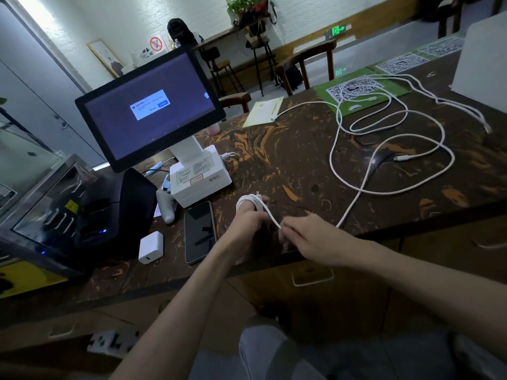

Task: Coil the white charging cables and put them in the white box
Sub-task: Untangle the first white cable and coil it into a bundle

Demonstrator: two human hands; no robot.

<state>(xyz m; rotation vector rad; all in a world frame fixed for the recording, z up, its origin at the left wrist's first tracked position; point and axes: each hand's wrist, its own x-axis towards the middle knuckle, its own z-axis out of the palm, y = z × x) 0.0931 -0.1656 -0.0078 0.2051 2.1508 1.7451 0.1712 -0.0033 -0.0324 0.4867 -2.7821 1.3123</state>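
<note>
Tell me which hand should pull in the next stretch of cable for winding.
Right. The right hand already pinches the cable trailing to its side, while the left hand is wrapped in the coil.

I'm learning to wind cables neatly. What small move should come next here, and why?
Probably another wrap: the right hand carries the cable around the left hand again. Only a few turns sit on the left fingers, and most of that cable lies loose across the table.

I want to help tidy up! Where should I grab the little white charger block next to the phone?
Pinch the charger block by its two long flat sides, reaching down from above. It lies flat on the table with free space around it, apart from the phone.
</note>
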